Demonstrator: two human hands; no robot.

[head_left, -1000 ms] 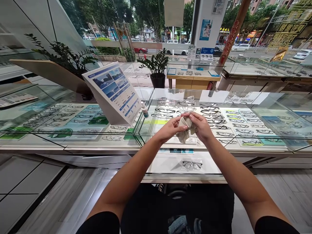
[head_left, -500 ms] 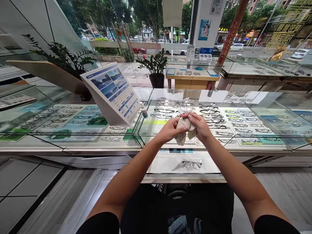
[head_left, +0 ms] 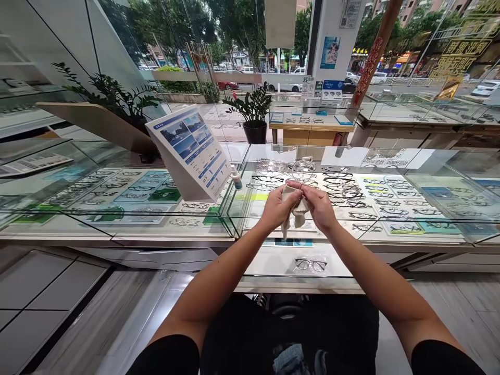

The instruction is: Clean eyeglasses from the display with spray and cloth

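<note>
Above the glass counter, my left hand [head_left: 276,209] is closed on a beige cleaning cloth [head_left: 300,209], whose scalloped corners hang below the fingers. My right hand [head_left: 321,209] pinches close beside it, fingertips meeting those of the left. Thin-rimmed eyeglasses [head_left: 303,167] stick up beyond the fingertips, one round lens showing. The cloth and fingers hide the rest of them. Below the hands, black-framed glasses [head_left: 310,265] lie in a clear plastic bag on a white surface.
Under the glass counter [head_left: 390,156] lie rows of eyeglasses. A small spray bottle [head_left: 236,177] and a tent-shaped display card [head_left: 191,153] stand left of my hands. Beyond the counter are a potted plant [head_left: 254,112] and a wooden display table [head_left: 307,136].
Both hands have shifted grip on the cloth, and its hanging corners have changed shape. The glasses still project above the fingers. The view has shifted slightly.
</note>
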